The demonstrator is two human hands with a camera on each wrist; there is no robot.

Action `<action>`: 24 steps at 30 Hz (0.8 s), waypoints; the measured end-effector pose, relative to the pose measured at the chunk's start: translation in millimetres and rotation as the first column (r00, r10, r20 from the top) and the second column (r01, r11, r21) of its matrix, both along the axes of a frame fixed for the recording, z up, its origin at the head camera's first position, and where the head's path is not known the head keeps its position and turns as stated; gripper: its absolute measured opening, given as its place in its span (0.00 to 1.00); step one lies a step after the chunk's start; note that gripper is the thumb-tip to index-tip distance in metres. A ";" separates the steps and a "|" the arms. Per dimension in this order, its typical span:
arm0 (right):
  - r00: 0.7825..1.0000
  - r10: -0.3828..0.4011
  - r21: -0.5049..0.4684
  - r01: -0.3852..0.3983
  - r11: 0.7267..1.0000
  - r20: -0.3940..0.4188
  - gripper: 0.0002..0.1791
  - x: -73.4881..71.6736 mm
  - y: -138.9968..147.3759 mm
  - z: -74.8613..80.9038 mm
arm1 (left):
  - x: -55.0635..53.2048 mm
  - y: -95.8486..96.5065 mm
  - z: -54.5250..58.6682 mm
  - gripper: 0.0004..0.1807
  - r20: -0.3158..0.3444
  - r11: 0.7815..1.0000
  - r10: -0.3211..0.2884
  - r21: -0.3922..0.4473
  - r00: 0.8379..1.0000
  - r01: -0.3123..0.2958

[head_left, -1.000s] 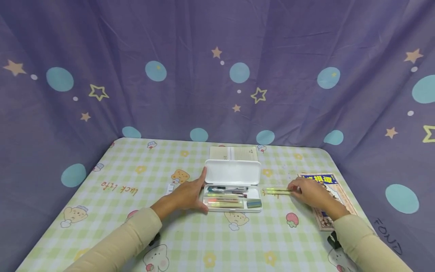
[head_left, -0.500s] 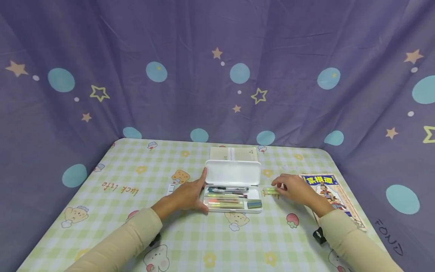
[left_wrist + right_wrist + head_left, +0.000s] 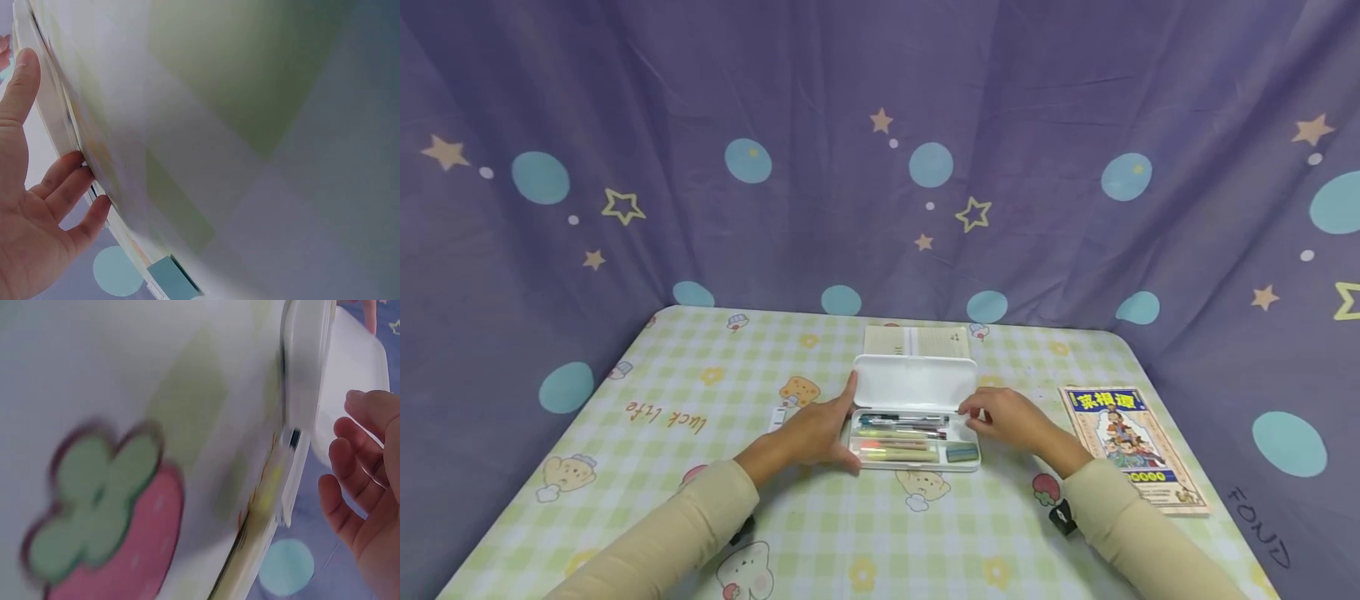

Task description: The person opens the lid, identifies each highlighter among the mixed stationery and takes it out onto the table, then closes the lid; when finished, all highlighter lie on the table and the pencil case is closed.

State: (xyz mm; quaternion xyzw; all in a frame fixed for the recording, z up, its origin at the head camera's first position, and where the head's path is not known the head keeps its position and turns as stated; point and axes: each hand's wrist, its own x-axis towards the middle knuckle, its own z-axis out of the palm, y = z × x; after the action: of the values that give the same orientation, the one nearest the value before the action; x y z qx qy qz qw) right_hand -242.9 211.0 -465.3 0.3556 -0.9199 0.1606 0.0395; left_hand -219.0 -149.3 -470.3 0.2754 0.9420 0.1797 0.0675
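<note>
The white pencil case (image 3: pixel 915 382) lies with its lid raised, and several pens (image 3: pixel 902 433) and a grey-blue block (image 3: pixel 962 452) are inside. My left hand (image 3: pixel 811 429) grips the case's left end, thumb at the front corner and index finger up by the lid. My right hand (image 3: pixel 1011 421) hovers at the case's right end. Its fingers are loosely bent, with nothing visible between them in the right wrist view. Below the right hand, a slim yellow highlighter-like pen (image 3: pixel 269 487) lies by the case; the hand hides it in the head view.
A comic-style booklet (image 3: pixel 1127 446) lies on the right of the checked tablecloth (image 3: pixel 700 500). Behind the case is a cream notebook (image 3: pixel 917 340). A small white and teal block (image 3: pixel 172 278) sits near the left hand. A purple curtain (image 3: pixel 820 217) surrounds the table.
My right hand has moved left from beside the booklet, past the yellow pens, to the case's right end. My left hand has stayed on the case.
</note>
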 end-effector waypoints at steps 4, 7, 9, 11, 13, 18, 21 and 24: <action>0.999 0.034 -0.010 -0.033 0.999 0.026 0.08 0.8 -14.4 2.2 | -0.5 0.0 0.4 0.84 0.002 1.000 0.002 0.006 1.000 -0.002; 0.998 0.062 -0.016 -0.061 0.998 0.031 0.09 2.0 -24.1 1.4 | -0.3 -0.3 -0.7 0.84 0.009 1.000 0.000 0.015 1.000 0.000; 0.996 0.087 -0.022 -0.086 0.996 0.020 0.09 2.6 -29.7 0.2 | -0.5 -0.5 -1.2 0.84 0.008 1.000 -0.003 0.015 1.000 0.003; 0.994 0.109 -0.020 -0.109 0.994 0.010 0.11 3.3 -35.0 -1.7 | -0.2 -0.6 -1.7 0.84 0.004 1.000 -0.007 0.013 1.000 0.007; 0.992 0.128 -0.004 -0.128 0.992 0.002 0.12 3.4 -40.2 -3.8 | 0.0 -0.5 -1.8 0.84 -0.002 1.000 -0.007 0.005 1.000 0.007; 0.988 0.155 0.072 -0.155 0.985 0.004 0.14 6.1 -52.8 -6.4 | 0.2 -0.2 -2.5 0.83 -0.020 1.000 -0.009 -0.011 1.000 0.009; 0.984 0.179 0.100 -0.178 0.979 -0.005 0.16 8.3 -58.9 -5.8 | 0.5 0.0 -2.0 0.83 -0.019 1.000 -0.013 -0.008 1.000 0.013; 0.979 0.200 0.123 -0.196 0.973 -0.023 0.17 9.6 -63.5 -5.6 | 1.0 -0.1 -0.9 0.83 -0.019 1.000 -0.011 -0.004 1.000 0.011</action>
State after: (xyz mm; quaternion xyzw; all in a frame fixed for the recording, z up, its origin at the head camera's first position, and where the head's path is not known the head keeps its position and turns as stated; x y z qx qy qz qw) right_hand -233.2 147.5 -470.9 0.4501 -0.8870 0.1015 0.0181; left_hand -218.0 -149.4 -471.2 0.2820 0.9414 0.1751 0.0602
